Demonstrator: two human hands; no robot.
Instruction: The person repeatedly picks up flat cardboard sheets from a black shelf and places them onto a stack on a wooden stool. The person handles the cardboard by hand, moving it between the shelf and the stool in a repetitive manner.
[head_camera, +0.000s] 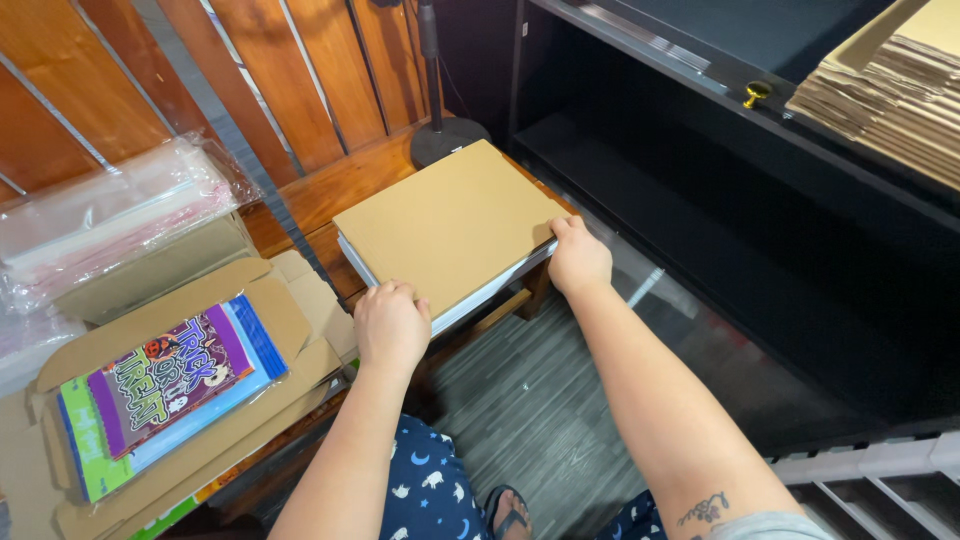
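as both hands press its near edge, the left hand (390, 325) and right hand (577, 255) curl closed on a flat brown cardboard box (445, 222) on a wooden bench (340, 190) — likely steadying it. an open box of colourful books (165, 385) sits left; a black stand base (447, 138) stands just behind.

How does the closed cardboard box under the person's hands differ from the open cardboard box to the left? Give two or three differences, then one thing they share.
1. The closed box has its lid flat and shut; the open box has its flaps spread.
2. The closed box shows only plain brown card on top; the open box shows colourful booklets inside.
3. The left hand and right hand grip the closed box; nothing touches the open box.

Both are flat brown cardboard.
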